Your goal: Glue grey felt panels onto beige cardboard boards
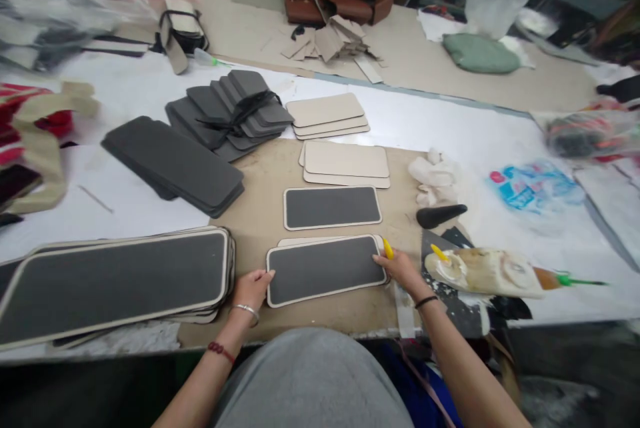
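Note:
A dark grey panel with a beige border (325,269) lies on a beige board in front of me. My left hand (253,288) rests at its left end, fingers curled against the edge. My right hand (400,269) touches its right end, and a small yellow tool (388,249) sticks up from its fingers. A second bordered panel (332,207) lies just beyond. Plain beige boards (346,163) are stacked further back.
A pile of finished bordered panels (115,285) sits at the left. Loose dark grey pads (175,163) and a tied bundle (235,111) lie behind. A glue bottle (493,271), a black tool (440,215) and crumpled white rag (433,175) are at the right.

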The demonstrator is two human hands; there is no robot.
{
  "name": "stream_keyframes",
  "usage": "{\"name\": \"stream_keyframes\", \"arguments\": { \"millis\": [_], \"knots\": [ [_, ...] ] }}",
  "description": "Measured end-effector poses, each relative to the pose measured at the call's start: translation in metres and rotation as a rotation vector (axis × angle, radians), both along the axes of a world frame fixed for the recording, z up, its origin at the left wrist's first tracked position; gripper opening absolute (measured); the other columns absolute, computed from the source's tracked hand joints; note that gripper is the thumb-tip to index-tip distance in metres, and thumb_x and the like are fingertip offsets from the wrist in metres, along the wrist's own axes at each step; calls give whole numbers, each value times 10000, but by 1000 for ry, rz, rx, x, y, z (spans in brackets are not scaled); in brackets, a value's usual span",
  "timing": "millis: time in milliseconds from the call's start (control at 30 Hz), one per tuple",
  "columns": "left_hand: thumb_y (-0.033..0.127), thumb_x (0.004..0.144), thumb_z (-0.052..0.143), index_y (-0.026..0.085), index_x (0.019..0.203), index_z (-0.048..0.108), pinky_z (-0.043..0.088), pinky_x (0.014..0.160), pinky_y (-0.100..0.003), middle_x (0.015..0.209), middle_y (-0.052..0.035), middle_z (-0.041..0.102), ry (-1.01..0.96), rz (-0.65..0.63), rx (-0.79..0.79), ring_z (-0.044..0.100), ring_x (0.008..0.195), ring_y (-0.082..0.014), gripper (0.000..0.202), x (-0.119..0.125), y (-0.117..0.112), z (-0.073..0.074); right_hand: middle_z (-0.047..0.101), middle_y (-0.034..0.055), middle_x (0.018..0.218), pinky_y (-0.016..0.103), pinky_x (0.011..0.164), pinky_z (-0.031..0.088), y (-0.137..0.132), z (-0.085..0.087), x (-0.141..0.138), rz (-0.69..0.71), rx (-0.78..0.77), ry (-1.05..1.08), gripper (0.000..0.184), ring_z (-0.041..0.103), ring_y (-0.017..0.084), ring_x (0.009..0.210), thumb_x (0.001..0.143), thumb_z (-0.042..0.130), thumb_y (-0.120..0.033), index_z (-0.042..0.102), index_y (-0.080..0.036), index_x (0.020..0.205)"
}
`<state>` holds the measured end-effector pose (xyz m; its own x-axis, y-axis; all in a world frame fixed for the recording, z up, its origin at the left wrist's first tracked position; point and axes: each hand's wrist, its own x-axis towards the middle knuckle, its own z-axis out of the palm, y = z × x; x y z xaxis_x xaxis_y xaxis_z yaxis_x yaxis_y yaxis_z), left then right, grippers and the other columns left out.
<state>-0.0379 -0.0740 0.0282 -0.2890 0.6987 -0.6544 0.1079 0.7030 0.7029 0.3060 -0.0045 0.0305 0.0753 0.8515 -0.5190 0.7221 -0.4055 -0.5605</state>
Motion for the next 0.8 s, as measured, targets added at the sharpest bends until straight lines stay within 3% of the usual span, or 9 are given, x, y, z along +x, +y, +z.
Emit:
{"name": "stream_keyframes", "arguments": {
  "millis": [200, 400, 533, 800],
  "knots": [
    [551, 489, 585, 178, 513, 540, 330, 426, -226, 419, 52, 428, 4, -18, -64, 396, 436, -105, 376, -6, 1, -9, 423, -45, 547, 221, 519, 326, 0, 0, -1, 16, 15, -11, 220, 387, 106, 537, 642, 517, -377, 409, -200, 569],
    [536, 455, 588, 173, 515, 567, 370, 444, -238, 458, 26, 510, 14, 4, -79, 453, 475, -125, 369, -2, 4, 0, 485, -32, 576, 215, 531, 345, -1, -6, 1, 1, 15, -36, 203, 430, 111, 559, 661, 528, -370, 452, -188, 612],
    [561, 457, 558, 180, 498, 515, 350, 441, -236, 430, 43, 445, 20, -7, -70, 413, 449, -111, 385, 1, 5, 5, 492, -33, 564, 222, 532, 338, -1, -8, 1, 1, 21, -53, 197, 442, 117, 558, 648, 541, -366, 458, -189, 617],
    [588, 467, 572, 199, 434, 396, 297, 429, -223, 404, 71, 337, 48, -28, -15, 341, 426, -85, 429, -1, 3, -3, 457, -40, 516, 229, 505, 315, -1, -8, 2, 10, 45, -21, 234, 412, 114, 520, 632, 535, -402, 432, -200, 576]
  ]
}}
